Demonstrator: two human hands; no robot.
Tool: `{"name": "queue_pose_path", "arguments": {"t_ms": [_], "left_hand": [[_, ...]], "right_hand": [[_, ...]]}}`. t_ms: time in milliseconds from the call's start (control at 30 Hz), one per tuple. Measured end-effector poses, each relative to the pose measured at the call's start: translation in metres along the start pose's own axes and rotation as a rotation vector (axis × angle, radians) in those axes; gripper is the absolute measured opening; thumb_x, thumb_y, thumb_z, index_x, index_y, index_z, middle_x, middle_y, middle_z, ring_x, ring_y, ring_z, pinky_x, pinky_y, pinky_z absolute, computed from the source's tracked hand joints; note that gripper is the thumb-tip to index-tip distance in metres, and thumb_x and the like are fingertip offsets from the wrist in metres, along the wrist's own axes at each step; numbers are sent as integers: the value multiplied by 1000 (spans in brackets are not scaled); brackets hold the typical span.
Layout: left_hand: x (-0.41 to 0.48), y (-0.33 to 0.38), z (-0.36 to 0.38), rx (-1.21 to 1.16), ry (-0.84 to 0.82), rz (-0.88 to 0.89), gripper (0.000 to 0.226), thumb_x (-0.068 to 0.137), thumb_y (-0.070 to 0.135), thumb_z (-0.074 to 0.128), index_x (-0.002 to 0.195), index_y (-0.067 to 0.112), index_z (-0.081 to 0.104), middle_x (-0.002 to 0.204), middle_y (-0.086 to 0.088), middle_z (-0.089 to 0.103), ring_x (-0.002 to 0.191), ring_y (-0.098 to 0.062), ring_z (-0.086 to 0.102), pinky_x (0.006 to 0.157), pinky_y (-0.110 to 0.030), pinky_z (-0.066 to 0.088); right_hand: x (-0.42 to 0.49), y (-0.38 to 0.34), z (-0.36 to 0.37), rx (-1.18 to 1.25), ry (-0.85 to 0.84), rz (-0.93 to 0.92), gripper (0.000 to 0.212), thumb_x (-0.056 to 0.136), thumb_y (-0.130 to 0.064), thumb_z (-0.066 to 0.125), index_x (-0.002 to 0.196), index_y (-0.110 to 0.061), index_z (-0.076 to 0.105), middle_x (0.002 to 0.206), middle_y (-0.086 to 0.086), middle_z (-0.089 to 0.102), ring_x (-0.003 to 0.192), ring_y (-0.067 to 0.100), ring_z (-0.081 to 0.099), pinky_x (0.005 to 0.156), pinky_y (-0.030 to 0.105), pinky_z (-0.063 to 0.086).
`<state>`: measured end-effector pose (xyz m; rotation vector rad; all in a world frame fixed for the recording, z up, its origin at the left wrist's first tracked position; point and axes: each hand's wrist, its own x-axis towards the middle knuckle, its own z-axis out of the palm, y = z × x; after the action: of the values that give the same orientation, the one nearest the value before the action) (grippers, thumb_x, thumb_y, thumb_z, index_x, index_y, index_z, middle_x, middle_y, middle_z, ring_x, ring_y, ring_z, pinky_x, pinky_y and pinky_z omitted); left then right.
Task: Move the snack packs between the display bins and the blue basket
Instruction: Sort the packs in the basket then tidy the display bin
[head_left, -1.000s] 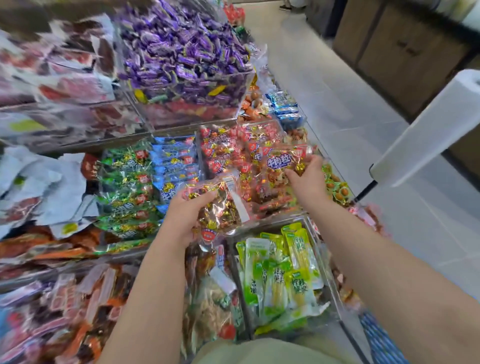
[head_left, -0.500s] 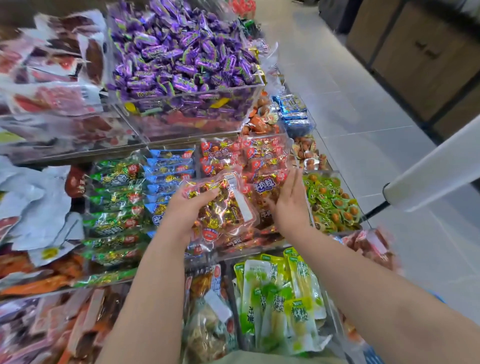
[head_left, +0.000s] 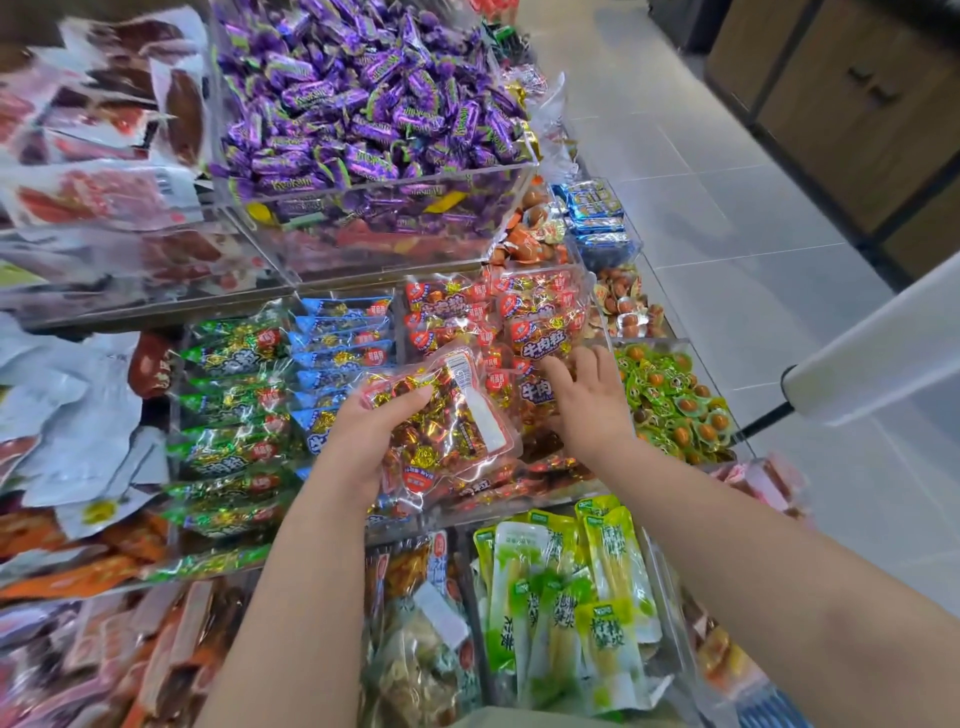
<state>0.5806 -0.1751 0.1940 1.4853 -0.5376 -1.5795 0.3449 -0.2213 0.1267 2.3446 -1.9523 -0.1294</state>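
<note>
Pickup from the red-pack bin: second pack

Left hand (head_left: 358, 441) grips one red snack pack (head_left: 447, 426) by its near side, held just above the clear bin (head_left: 597, 306) of matching packs. Right hand (head_left: 589, 402) rests on the packs in that bin, fingers spread and relaxed, nothing pinched yet. Likely step: take a second pack. Best to pinch one pack by its sealed edge, not the slick middle, and lift straight up so neighbours don't drag over the bin wall. Left grip needs to be firm, since the film looks slippery. Blue basket not clearly in view; locate it before swinging over.
</note>
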Motion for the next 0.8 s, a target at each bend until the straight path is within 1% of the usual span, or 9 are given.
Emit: {"name": "queue_pose_path", "arguments": {"t_ms": [67,133,233,300,367,467,567,667,800], "left_hand": [[0,1,-1,9,-4,0,98,50,29,86,138,15,43,113,-15,69,96,-33,70,82,-55,55],[2,0,-2,15,-17,1,89,52,28,85,132,14,48,106,-13,72,92,-32,71,79,-53,57],[4,-1,-2,20,-20,-7,88,51,28,86,130,14,49,104,-13,73,90,-32,72,76,-53,57],[5,-1,-2,30,-22,-8,90,50,29,86,130,14,49,105,-13,72,90,-31,72,76,-52,58],[6,0,-2,43,-24,-4,93,48,30,85,132,13,48,104,-13,72,90,-31,72,75,-50,58],[9,0,-3,62,-18,-15,107,46,32,86,141,16,40,115,-15,67,95,-32,70,78,-51,58],[11,-1,-2,56,-23,-20,108,44,33,87,140,17,41,114,-15,67,92,-31,71,72,-47,59],[13,-2,-2,46,-24,-36,101,49,30,86,139,17,42,112,-15,68,89,-31,72,67,-43,58],[16,-2,0,78,-10,-55,107,48,32,86,143,21,37,121,-16,63,95,-32,70,76,-50,58]], "right_hand": [[2,6,-2,15,53,-10,64,75,-18,66,128,-30,32,121,8,37,118,30,24,104,36,17],[6,14,-3,72,111,-3,58,79,-21,65,127,-28,34,123,9,36,122,32,24,107,37,15],[22,16,-11,228,148,-24,57,89,-23,60,137,-21,32,141,16,26,139,35,8,116,43,4],[35,14,-14,279,11,-55,70,91,-18,57,148,-20,16,155,13,4,144,31,-8,116,40,1],[39,10,-11,174,-121,-88,82,92,-13,49,150,-18,-9,156,16,-17,143,31,-19,115,38,-6],[29,4,-3,65,-58,-80,83,89,-7,37,145,-7,-24,147,25,-33,137,40,-28,110,43,-17],[18,-5,6,99,-30,-102,90,87,-3,36,129,-8,-43,130,22,-53,125,38,-44,110,46,-19],[26,-5,9,134,-63,-111,92,87,3,37,127,-10,-44,132,17,-51,125,33,-44,114,45,-12],[44,1,8,146,-107,-121,96,87,1,43,128,-12,-43,134,13,-49,125,30,-42,112,45,-13]]}}
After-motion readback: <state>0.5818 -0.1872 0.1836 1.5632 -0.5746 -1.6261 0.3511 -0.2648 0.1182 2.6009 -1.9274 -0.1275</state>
